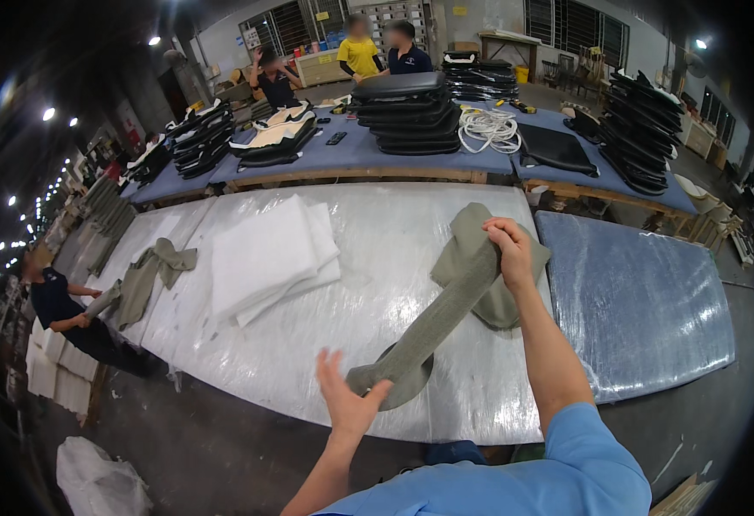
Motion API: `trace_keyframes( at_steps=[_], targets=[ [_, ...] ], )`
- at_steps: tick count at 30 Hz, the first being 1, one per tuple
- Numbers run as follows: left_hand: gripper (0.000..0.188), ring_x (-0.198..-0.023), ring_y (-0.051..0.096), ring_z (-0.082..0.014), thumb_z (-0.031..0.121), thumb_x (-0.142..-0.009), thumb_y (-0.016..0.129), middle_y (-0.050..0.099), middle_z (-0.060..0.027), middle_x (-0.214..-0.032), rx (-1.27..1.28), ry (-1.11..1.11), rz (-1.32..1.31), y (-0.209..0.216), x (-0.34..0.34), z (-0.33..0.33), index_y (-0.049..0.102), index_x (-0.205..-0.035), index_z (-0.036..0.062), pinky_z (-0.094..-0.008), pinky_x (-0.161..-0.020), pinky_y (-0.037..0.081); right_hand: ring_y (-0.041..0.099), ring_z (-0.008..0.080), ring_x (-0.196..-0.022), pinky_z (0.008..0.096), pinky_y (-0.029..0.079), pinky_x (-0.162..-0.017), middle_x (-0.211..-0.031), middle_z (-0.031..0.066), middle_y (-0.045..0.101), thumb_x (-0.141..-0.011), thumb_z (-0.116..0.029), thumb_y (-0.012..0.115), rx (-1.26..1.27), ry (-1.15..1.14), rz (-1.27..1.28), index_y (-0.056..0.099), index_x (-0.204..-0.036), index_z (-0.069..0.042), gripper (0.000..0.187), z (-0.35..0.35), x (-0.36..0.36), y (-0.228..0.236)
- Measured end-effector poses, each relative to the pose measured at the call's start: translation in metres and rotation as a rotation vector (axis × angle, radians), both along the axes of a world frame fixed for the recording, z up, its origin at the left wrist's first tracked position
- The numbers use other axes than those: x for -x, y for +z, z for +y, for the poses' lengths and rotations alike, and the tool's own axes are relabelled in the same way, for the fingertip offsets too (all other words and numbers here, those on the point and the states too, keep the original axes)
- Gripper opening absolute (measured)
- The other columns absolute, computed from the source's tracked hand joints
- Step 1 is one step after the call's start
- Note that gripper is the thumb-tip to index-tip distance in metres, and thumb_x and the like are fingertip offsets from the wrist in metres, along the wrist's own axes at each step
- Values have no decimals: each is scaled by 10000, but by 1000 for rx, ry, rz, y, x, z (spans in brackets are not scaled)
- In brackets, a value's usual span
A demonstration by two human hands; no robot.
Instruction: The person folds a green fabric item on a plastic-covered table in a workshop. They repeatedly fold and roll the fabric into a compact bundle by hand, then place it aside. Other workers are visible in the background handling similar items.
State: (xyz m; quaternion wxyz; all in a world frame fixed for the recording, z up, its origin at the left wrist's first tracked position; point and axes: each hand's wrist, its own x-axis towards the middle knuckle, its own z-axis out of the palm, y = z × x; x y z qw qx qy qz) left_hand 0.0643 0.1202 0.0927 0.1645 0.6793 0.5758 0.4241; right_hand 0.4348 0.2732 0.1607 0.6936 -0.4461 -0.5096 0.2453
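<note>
A long grey-green fabric piece [446, 314] runs slantwise over the plastic-covered table [265, 361] in front of me. My right hand [512, 248] is closed on the strip's upper far end, holding it up. Wider flaps of the same cloth lie beneath and beside that hand. At the near lower end, my left hand [355, 397] has its fingers spread, with the thumb against or very close to the cloth. Whether this thumb presses on the fabric I cannot tell. A loop of the cloth rests on the table beside the left hand.
Folded white padding sheets [265, 258] lie left of the fabric. A blue plastic-wrapped panel [643, 301] adjoins at right. Across the blue far table stand stacked black cushions [403, 112] and coiled white cord [490, 129]. At left, a co-worker [63, 301] handles similar green cloth [149, 275].
</note>
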Motion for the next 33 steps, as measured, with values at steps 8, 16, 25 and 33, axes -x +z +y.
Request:
trace_keyframes(
  at_steps=[8, 16, 25, 33],
  targets=[
    [603, -951, 718, -353, 242, -808, 868, 728, -183, -1047, -51, -277, 55, 11, -31, 18, 645, -1311, -4, -419, -814, 569, 594, 171, -1170, 304, 420, -1055, -1238, 66, 699, -1059, -215, 531, 100, -20, 117, 729, -1195, 3, 325, 38, 9, -1],
    [480, -782, 733, -338, 219, -806, 876, 737, -188, -915, -190, -236, -10, 74, -89, 18, 698, -1172, -34, -402, -698, 578, 575, 201, -1314, 320, 397, -1157, -1455, 85, 625, -1117, -267, 484, 289, 123, 410, 562, -1495, -13, 462, 94, 74, -96],
    [549, -848, 738, -343, 326, -825, 872, 737, -198, -984, -141, -154, -17, 106, -126, 106, 672, -1179, -43, -413, -737, 580, 549, 223, -1355, 349, 429, -1142, -1520, 127, 564, -1141, -314, 458, 408, 241, 500, 481, -1555, -8, 516, 125, 76, -127],
    [638, -946, 725, -353, 412, -828, 863, 723, -207, -1072, -174, -139, 2, 103, -164, 144, 652, -1222, -43, -434, -797, 575, 594, 203, -1287, 349, 466, -1108, -1468, 119, 594, -1146, -362, 441, 420, 381, 512, 502, -1538, 3, 539, 143, 38, -178]
  ],
)
